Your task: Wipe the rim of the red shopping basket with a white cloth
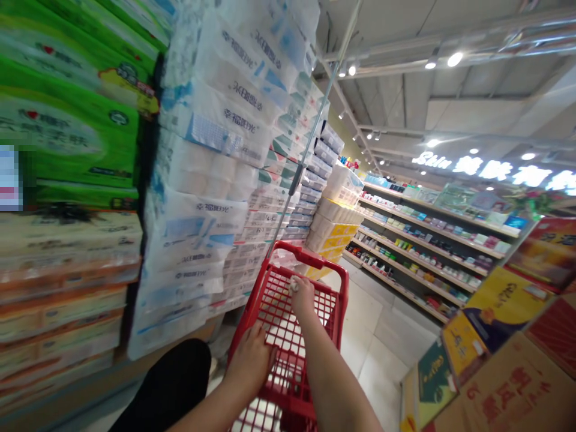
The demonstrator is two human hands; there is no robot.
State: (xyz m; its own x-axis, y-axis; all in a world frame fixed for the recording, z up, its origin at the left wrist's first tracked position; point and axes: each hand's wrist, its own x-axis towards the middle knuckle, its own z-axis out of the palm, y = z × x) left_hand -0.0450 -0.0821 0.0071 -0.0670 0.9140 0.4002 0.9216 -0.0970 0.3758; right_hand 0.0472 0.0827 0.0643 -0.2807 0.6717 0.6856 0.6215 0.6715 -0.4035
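Observation:
A red plastic shopping basket trolley point(335, 273) stands in front of me, with grid walls. My left hand point(255, 354) rests on its near left part, the fingers curled over the red grid. My right hand point(302, 295) reaches over the basket, fingers closed round a small whitish item point(294, 283) that looks like crumpled paper or cloth. A thin metal pole point(310, 141) rises behind the basket, leaning to the right.
Stacked white tissue packs point(211, 162) and green packs point(67, 114) rise on the left. Cartons point(504, 384) stand at the lower right. Product shelves point(418, 240) line the back. A black-clad knee point(175, 384) shows at the bottom. Tiled floor point(378, 354) lies right of the basket.

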